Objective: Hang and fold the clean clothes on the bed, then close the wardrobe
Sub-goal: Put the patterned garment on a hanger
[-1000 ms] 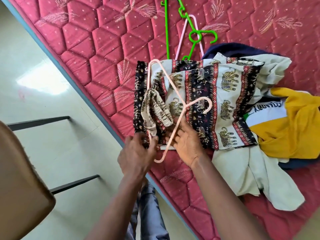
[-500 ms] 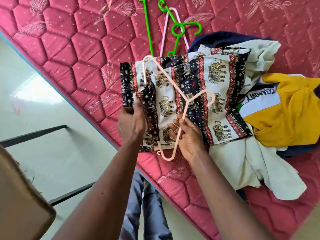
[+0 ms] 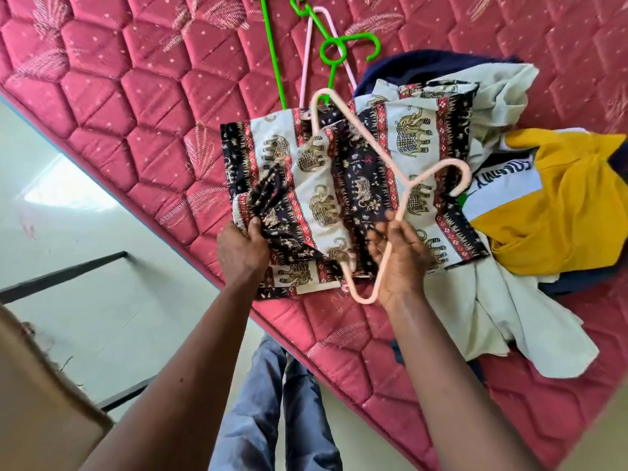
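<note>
— Where is the elephant-print garment to be found?
— It is spread on the red bed near the edge. A pink hanger is laid over it, with one side hidden under the cloth.
— How are the grips set?
— A bunched fold at the garment's near corner is clutched by the left grip. The hanger's lower arm is held by the right grip.
— And beside it?
— A yellow garment is heaped to the right.
</note>
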A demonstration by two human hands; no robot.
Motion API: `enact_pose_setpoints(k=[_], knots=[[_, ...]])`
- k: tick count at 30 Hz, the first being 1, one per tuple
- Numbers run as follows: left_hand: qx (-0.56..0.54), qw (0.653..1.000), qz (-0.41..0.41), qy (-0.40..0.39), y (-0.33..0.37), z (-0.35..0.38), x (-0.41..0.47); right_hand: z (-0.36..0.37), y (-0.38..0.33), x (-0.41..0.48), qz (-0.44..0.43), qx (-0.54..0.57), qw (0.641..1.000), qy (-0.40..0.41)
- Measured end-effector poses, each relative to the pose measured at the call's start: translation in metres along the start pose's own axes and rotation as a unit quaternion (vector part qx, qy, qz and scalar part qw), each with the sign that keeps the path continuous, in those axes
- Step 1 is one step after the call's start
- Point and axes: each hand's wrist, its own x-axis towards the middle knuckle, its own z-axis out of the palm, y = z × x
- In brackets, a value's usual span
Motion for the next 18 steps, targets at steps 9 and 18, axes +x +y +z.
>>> enact_pose_setpoints(k=[9,18], knots=[[0.177,0.953,0.197,0.144,0.029,-0.004,-0.035,-0.043,-0.033,0.036,-0.165,-0.154,0.969,0.101],[0.273,0.866,0.415,-0.055,0.03,0.066,-0.009,-0.042,-0.048,0.056,-0.187,-0.143,0.969,0.08]])
